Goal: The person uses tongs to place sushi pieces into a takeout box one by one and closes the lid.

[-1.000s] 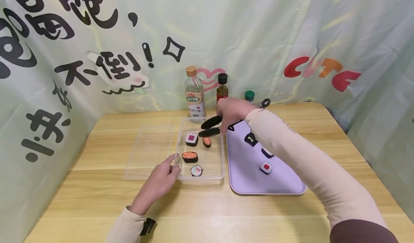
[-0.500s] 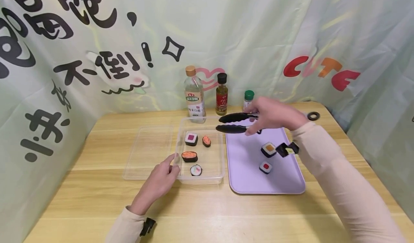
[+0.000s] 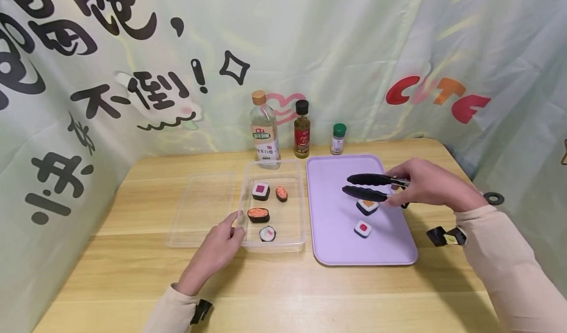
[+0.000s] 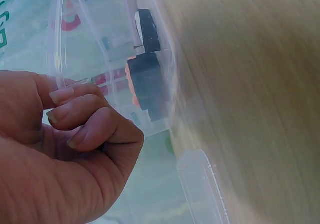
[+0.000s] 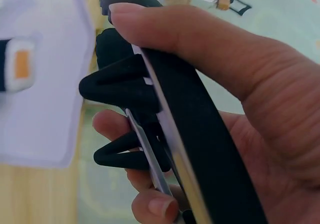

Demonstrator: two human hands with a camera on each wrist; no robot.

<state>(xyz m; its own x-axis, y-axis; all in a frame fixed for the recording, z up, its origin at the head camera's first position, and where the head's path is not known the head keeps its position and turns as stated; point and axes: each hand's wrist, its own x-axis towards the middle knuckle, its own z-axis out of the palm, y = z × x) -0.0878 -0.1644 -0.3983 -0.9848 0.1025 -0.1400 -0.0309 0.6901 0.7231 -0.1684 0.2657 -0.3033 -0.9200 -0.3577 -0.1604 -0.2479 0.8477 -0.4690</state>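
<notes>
My left hand (image 3: 219, 244) pinches the near-left rim of a clear plastic container (image 3: 274, 245), thumb and fingertips at its edge in the left wrist view. Inside lie sushi pieces: a purple-centred roll (image 3: 261, 190), a small orange-topped piece (image 3: 281, 193), a larger orange-topped piece (image 3: 259, 215) and a round roll (image 3: 267, 233). My right hand (image 3: 427, 185) grips black-tipped tongs (image 3: 371, 179), their parted tips holding nothing above the lilac tray (image 3: 332, 247). Below the tongs sits an orange-centred sushi roll (image 3: 366, 207), partly covered; a red-centred roll (image 3: 362, 229) lies nearer me.
The clear lid (image 3: 201, 210) lies flat left of the container. Behind stand a vinegar bottle (image 3: 266, 138), a black-capped oil bottle (image 3: 302, 131) and a green-capped shaker (image 3: 337, 140). A printed curtain (image 3: 336, 42) closes off the table's back and sides.
My right hand has carried the tongs rightward and toward me, from above the container to over the tray's sushi rolls. The left hand has stayed at the container's rim.
</notes>
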